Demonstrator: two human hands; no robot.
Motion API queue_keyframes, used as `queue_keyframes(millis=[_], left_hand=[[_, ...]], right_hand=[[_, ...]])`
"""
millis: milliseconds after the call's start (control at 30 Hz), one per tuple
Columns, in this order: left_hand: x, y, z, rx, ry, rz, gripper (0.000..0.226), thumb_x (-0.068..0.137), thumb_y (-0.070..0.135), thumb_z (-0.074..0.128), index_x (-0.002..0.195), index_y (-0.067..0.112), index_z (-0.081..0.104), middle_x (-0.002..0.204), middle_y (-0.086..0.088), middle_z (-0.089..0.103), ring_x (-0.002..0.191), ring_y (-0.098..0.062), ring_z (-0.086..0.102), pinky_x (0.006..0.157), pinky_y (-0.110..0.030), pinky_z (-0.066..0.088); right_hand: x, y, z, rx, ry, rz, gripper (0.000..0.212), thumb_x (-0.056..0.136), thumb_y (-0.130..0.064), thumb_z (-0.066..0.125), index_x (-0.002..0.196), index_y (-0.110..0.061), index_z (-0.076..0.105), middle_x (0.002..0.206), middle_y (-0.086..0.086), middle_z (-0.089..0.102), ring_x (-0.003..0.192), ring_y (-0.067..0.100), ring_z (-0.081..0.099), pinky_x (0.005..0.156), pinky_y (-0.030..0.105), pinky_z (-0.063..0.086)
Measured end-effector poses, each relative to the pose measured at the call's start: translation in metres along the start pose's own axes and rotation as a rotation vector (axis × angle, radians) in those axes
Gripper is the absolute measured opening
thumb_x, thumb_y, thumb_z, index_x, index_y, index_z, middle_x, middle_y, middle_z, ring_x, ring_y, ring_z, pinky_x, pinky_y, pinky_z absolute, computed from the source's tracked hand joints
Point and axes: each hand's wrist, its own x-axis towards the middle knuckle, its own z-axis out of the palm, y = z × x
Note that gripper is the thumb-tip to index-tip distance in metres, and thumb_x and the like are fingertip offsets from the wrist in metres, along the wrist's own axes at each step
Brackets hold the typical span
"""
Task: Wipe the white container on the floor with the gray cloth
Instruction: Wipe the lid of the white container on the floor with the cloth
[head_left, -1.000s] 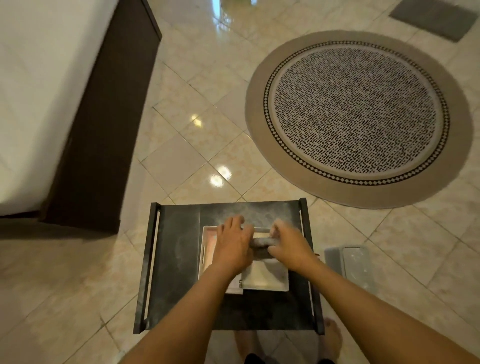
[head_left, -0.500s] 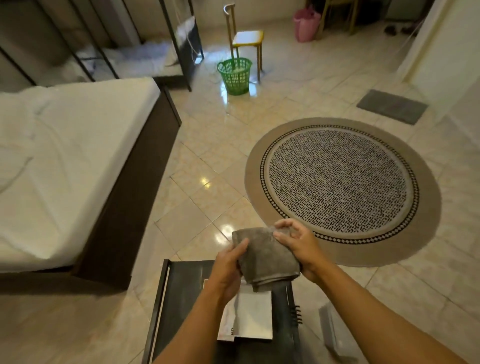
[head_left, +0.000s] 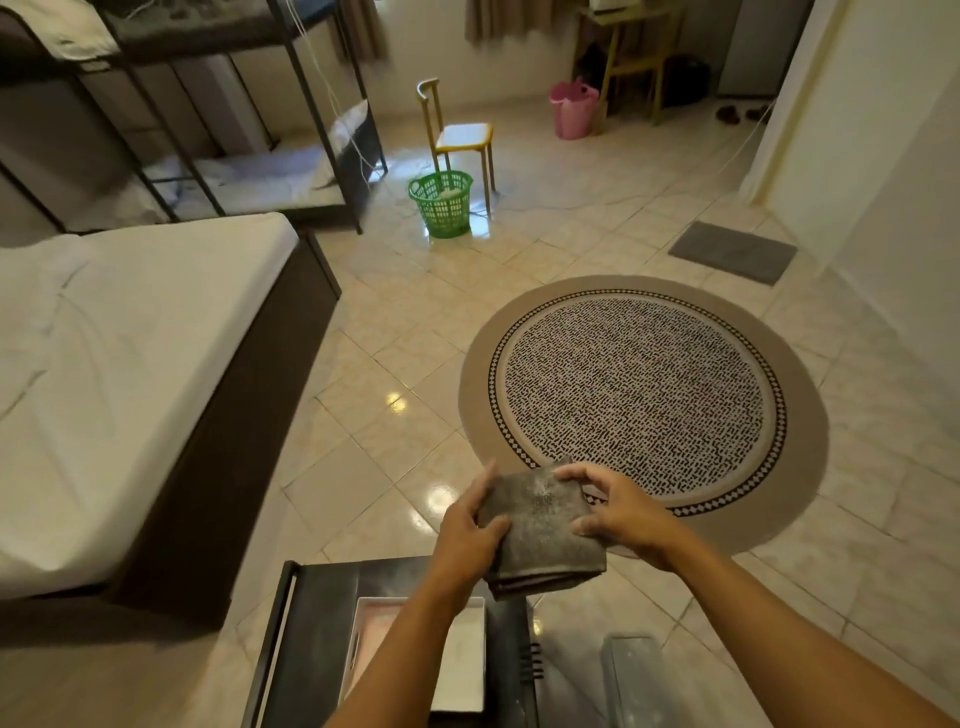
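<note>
- Room: glossy cream tiled floor (head_left: 395, 332) with lamp glare; round woven rug (head_left: 644, 410), black-and-white flecked centre and tan border, just beyond the hands.
- Far ahead of the hands: green mesh basket (head_left: 441, 203), yellow-seated chair (head_left: 460, 137), pink bucket (head_left: 574, 110); grey mat (head_left: 732, 252) ahead to the right.
- Bed (head_left: 130, 374) with white sheet and dark frame, well left of the hands; metal bunk frame (head_left: 218, 119) behind it.
- Gray cloth (head_left: 540, 530): folded, fuzzy, pale speckles on top, held in the air.
- Left hand (head_left: 467, 535): grip clamped on the cloth's left edge, thumb on top.
- Right hand (head_left: 618, 514): fingertips pinch its right edge.
- White container (head_left: 467, 660): shallow, rectangular, below the hands on a dark low counter (head_left: 311, 639); left forearm partly covers it.
- No legible writing.
</note>
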Motion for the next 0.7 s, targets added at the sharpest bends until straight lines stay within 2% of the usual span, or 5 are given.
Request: queue_keyframes(millis=[67,167,333,500,700], left_hand=[[-0.005,0.002,0.008,0.043,-0.041,-0.024,0.053,0.095,-0.001,0.057,0.134,0.035,0.055,0.141,-0.008,0.05,0.116,-0.02,0.057,0.091,-0.038,0.057],[-0.008,0.001,0.015,0.054,-0.072,-0.068,0.058,0.092,-0.003,0.062,0.143,0.022,0.049,0.139,-0.007,0.049,0.112,-0.015,0.057,0.093,-0.036,0.056],[-0.002,-0.017,0.017,0.106,-0.175,-0.126,0.086,0.082,-0.002,0.074,0.153,0.024,0.031,0.14,-0.004,0.043,0.113,-0.018,0.055,0.091,-0.036,0.057],[0.019,-0.043,0.024,0.205,-0.256,-0.113,0.092,0.082,0.001,0.075,0.155,0.023,0.024,0.148,-0.006,0.038,0.124,-0.023,0.049,0.1,-0.041,0.051],[0.032,-0.085,0.045,0.314,-0.238,-0.11,0.094,0.082,0.003,0.075,0.155,0.025,0.021,0.15,-0.007,0.04,0.126,-0.022,0.048,0.102,-0.039,0.049]], right_hand=[[-0.004,0.003,-0.01,-0.006,0.001,0.008,0.063,0.073,0.016,0.067,0.119,-0.027,0.061,0.136,0.009,0.043,0.112,0.038,0.058,0.076,0.05,0.062],[-0.007,0.01,-0.02,-0.03,-0.02,0.057,0.072,0.072,0.016,0.069,0.128,-0.029,0.056,0.137,0.01,0.041,0.112,0.038,0.06,0.079,0.051,0.062],[-0.013,0.022,-0.02,-0.188,-0.034,0.122,0.087,0.07,0.017,0.068,0.139,-0.03,0.044,0.135,0.013,0.042,0.108,0.034,0.059,0.067,0.035,0.061],[-0.009,0.042,-0.02,-0.282,0.027,0.122,0.088,0.072,0.017,0.068,0.143,-0.027,0.04,0.135,0.004,0.037,0.095,0.019,0.053,0.059,0.024,0.056],[0.001,0.088,-0.023,-0.366,0.045,0.167,0.085,0.075,0.018,0.065,0.145,-0.022,0.036,0.093,-0.013,0.037,0.076,0.004,0.043,0.048,0.014,0.048]])
